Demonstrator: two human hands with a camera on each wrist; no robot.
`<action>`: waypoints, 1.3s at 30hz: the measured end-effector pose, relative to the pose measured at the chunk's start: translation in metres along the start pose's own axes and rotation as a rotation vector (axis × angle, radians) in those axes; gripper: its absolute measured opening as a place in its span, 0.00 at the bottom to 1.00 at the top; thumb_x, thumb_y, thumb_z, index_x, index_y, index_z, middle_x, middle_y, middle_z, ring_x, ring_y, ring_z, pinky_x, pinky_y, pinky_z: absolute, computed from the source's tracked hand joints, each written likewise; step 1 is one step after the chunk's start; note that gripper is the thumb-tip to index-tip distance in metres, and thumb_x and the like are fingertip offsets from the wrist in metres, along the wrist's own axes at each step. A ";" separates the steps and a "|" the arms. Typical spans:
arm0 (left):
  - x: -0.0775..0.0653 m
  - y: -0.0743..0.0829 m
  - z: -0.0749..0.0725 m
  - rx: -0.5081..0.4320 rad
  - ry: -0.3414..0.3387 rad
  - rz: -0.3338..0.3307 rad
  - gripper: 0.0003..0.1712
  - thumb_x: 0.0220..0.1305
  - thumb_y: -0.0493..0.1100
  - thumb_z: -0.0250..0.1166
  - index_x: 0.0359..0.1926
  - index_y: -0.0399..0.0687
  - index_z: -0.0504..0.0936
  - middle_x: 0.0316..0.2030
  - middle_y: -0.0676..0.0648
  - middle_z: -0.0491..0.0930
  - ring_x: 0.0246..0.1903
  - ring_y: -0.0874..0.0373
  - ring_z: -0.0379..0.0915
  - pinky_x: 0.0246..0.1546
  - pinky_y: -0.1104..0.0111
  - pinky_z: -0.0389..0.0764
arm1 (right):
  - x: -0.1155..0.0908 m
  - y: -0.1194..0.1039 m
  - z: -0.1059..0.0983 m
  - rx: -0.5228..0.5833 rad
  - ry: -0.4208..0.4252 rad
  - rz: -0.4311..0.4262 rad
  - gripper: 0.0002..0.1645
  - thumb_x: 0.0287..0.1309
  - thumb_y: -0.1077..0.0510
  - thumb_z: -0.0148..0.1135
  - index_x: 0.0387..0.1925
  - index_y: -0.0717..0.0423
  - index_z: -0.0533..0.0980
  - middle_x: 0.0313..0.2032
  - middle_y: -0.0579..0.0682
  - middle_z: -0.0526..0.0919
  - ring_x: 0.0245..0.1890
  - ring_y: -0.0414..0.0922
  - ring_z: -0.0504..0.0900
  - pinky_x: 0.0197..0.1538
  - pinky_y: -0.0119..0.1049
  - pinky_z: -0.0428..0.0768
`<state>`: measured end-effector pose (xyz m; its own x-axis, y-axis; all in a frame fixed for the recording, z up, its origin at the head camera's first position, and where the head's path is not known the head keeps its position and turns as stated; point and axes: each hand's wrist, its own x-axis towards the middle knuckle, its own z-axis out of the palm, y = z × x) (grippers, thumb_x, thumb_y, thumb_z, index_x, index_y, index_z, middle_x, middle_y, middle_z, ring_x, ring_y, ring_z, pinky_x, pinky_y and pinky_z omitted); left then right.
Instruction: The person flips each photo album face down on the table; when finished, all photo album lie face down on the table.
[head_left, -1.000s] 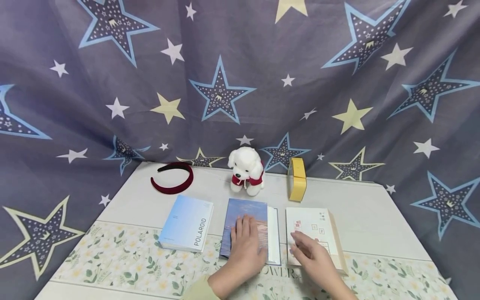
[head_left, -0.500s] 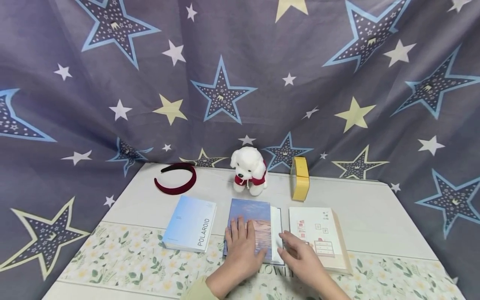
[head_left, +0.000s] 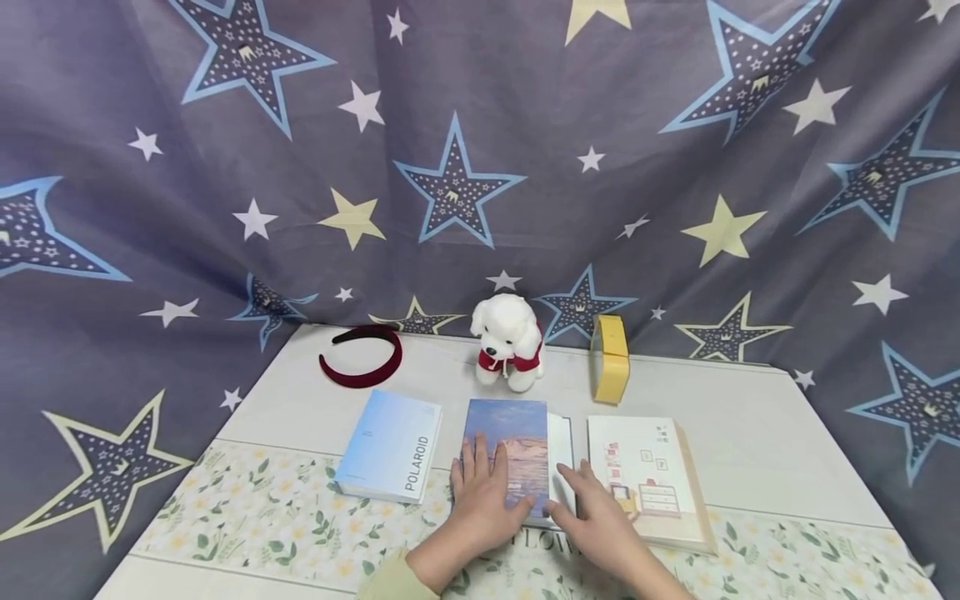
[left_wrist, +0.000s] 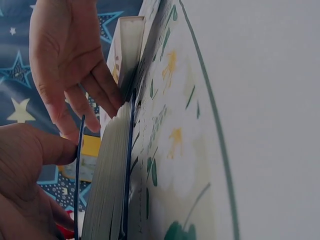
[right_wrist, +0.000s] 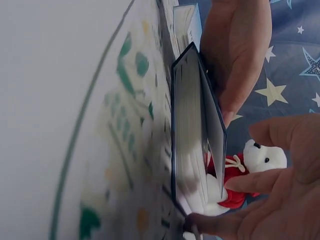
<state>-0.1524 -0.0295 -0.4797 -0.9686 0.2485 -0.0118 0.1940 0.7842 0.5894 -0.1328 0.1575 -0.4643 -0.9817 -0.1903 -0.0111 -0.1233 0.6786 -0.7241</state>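
A hardcover book (head_left: 519,423) with a sunset-over-water picture lies in the middle of the table. My left hand (head_left: 483,500) rests on its front cover with fingers spread. In the left wrist view, that cover (left_wrist: 78,185) stands slightly away from the page block (left_wrist: 107,175), my left thumb at the cover's edge. My right hand (head_left: 600,521), fingers loosely extended, is at the book's right side, where pages and back cover show. In the right wrist view, one right fingertip overlaps the raised cover's edge (right_wrist: 220,145); another finger lies low by the back cover.
Left of the book lies a blue POLAROID book (head_left: 386,450); right, a white book with drawings (head_left: 647,454). Behind stand a white plush dog (head_left: 506,333) in red and a yellow-sided box-like object (head_left: 613,367). A dark red headband (head_left: 378,377) lies at the back left.
My right hand has moved left from over the white book to the middle book's page edge. My left fingers have spread on the cover. The whole head view has shifted slightly.
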 end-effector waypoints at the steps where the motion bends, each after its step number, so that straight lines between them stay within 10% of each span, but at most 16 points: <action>1: 0.000 -0.001 0.000 -0.011 -0.005 -0.003 0.51 0.62 0.58 0.64 0.72 0.28 0.54 0.72 0.23 0.36 0.71 0.29 0.23 0.65 0.35 0.33 | 0.000 -0.001 0.000 0.002 -0.002 -0.001 0.35 0.61 0.46 0.64 0.63 0.61 0.72 0.65 0.76 0.61 0.66 0.71 0.58 0.58 0.71 0.64; 16: -0.001 -0.012 -0.005 -0.252 -0.019 -0.002 0.51 0.60 0.55 0.64 0.72 0.28 0.52 0.72 0.23 0.34 0.71 0.29 0.21 0.64 0.33 0.29 | 0.006 -0.015 0.001 0.330 -0.074 0.182 0.36 0.65 0.41 0.57 0.66 0.57 0.68 0.72 0.73 0.45 0.70 0.73 0.47 0.63 0.70 0.57; 28: 0.001 -0.020 -0.007 -0.393 -0.003 -0.033 0.51 0.59 0.54 0.65 0.73 0.33 0.53 0.73 0.26 0.35 0.72 0.31 0.21 0.65 0.35 0.30 | 0.006 -0.016 -0.006 0.612 -0.054 0.273 0.36 0.67 0.39 0.50 0.69 0.55 0.65 0.69 0.63 0.63 0.71 0.64 0.53 0.68 0.64 0.50; 39: 0.002 -0.026 -0.007 -0.470 -0.008 -0.092 0.50 0.60 0.56 0.63 0.75 0.39 0.53 0.74 0.29 0.36 0.72 0.32 0.22 0.64 0.33 0.31 | 0.007 -0.018 -0.005 0.597 0.003 0.279 0.33 0.68 0.44 0.49 0.67 0.58 0.65 0.70 0.65 0.59 0.71 0.64 0.55 0.68 0.61 0.54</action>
<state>-0.1605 -0.0533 -0.4898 -0.9769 0.1953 -0.0862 0.0140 0.4616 0.8870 -0.1385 0.1472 -0.4477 -0.9656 -0.0618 -0.2526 0.2368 0.1921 -0.9524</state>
